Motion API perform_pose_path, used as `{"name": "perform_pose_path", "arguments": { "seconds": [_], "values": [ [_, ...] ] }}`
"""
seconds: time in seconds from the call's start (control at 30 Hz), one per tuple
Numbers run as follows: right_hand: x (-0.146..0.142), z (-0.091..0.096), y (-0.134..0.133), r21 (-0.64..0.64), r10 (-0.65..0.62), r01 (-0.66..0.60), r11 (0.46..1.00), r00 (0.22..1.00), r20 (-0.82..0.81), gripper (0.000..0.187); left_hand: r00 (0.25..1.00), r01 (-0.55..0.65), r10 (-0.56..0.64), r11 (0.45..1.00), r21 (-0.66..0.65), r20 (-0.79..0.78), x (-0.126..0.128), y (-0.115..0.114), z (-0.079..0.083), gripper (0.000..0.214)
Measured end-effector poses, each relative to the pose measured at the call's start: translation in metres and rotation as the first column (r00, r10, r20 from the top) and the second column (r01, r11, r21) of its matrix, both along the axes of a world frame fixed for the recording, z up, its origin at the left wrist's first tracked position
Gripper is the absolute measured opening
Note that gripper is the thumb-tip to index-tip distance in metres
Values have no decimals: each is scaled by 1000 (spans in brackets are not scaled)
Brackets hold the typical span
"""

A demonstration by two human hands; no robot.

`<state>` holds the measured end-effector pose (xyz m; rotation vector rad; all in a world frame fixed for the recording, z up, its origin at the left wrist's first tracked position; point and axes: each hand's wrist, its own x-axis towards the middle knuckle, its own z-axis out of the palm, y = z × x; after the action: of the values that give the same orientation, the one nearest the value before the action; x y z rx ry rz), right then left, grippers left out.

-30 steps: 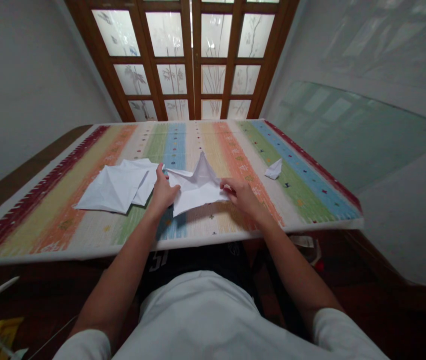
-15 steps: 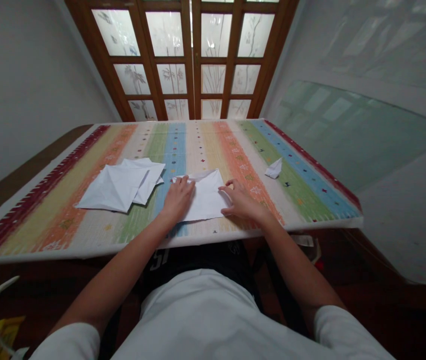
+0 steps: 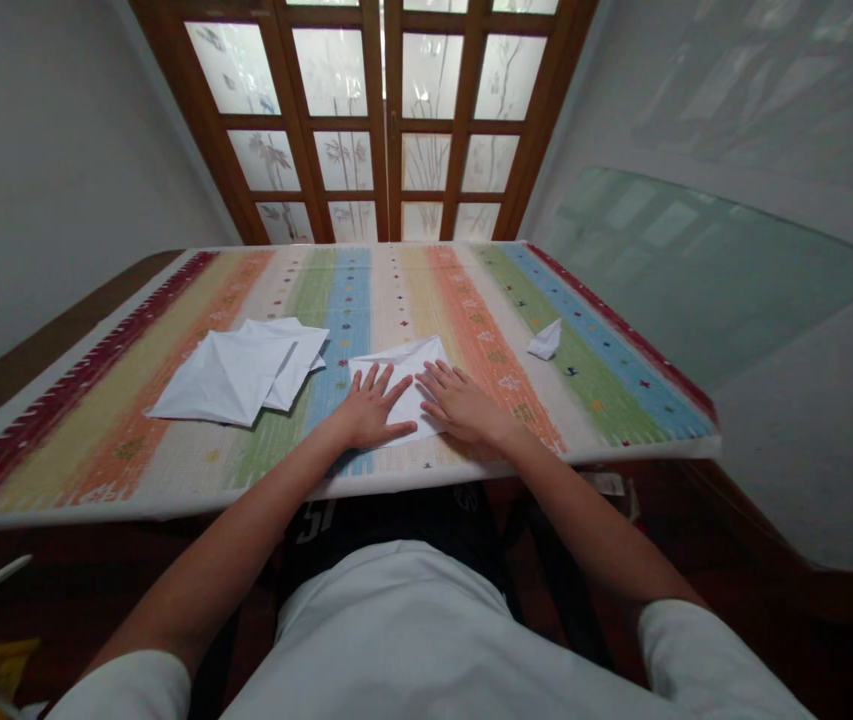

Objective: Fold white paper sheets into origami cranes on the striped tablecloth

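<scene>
On the striped tablecloth (image 3: 197, 455), close to its near edge, a white sheet of paper (image 3: 406, 404) now lies down flat, and that is the change I pick up from my distant seat. The head view is my only feed, so I read everything from it. A second ago the sheet stood up in a tall peak, with a hand pinching either side; half a second later the peak had gone down, while the fingers on the right were curled at the edge. Now the left hand (image 3: 373, 410) rests palm down across the sheet's left part, fingers spread, and the right hand (image 3: 463, 402) lies likewise over its right side. Neither grasps anything; both are unclenched and laid on the paper. A folded flap shows along the far edge, creased toward the far right corner; what lies beneath the palms I cannot tell.

For the work in hand, I take this as a turn from shaping the raised paper to pressing its folds flat, though how sharp the creases are I can't judge. Off to the left, the folded papers (image 3: 227, 370) lie overlapping, unmoved, as does the small folded piece (image 3: 545, 341) to the right, well apart from both hands.
</scene>
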<state>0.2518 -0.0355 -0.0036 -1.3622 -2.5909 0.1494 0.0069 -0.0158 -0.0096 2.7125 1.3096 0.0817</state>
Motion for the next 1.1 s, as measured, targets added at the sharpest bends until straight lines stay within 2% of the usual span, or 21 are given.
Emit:
{"name": "perform_pose_path", "arguments": {
  "seconds": [0.1,0.17,0.27,0.33,0.43,0.53,0.6,0.67,0.73,0.77,0.8,0.87,0.93,1.03,1.1],
  "values": [
    [-16,4,24,83,13,-15,996,1000,27,63,999,31,-31,1000,-1,-33,1,3,2,104],
    [-21,2,42,24,62,-63,998,996,65,64,998,49,-48,999,5,-41,0,5,2,105],
    [-13,-4,63,-67,35,-28,997,995,97,68,998,48,-47,999,18,-36,-1,2,2,103],
    [-1,-9,71,-74,-4,10,997,997,75,68,999,2,-1,1000,13,-34,-1,-5,2,98],
    [20,-12,74,-63,-96,99,993,994,45,68,991,-135,135,991,24,2,-3,-20,2,82],
    [46,-6,72,78,-203,208,975,977,-72,64,969,-219,205,971,92,135,-7,-30,0,60],
    [69,3,70,212,-315,363,907,921,-230,64,946,-238,203,964,117,251,-12,-32,-2,40],
    [96,15,68,265,-473,588,764,790,-389,66,905,-269,212,957,111,368,-18,-31,-4,28],
    [124,25,65,212,-634,782,586,605,-482,73,849,-313,237,946,88,473,-23,-30,-7,25],
    [136,30,64,163,-695,841,516,522,-494,78,821,-332,246,940,80,516,-25,-29,-8,24],
    [146,33,63,106,-744,877,468,455,-490,82,796,-346,250,935,75,552,-26,-29,-9,23],
    [160,37,62,-23,-807,896,443,387,-447,74,759,-364,250,928,73,601,-26,-27,-8,25],
    [167,37,63,-116,-841,891,440,362,-403,50,740,-374,249,924,76,625,-26,-25,-3,29],
    [168,35,64,-158,-843,875,458,371,-390,10,710,-418,267,905,84,651,-37,-17,16,28],
    [166,34,64,-156,-818,853,497,401,-413,14,670,-502,316,859,97,672,-55,-10,37,25]
  ]
}}
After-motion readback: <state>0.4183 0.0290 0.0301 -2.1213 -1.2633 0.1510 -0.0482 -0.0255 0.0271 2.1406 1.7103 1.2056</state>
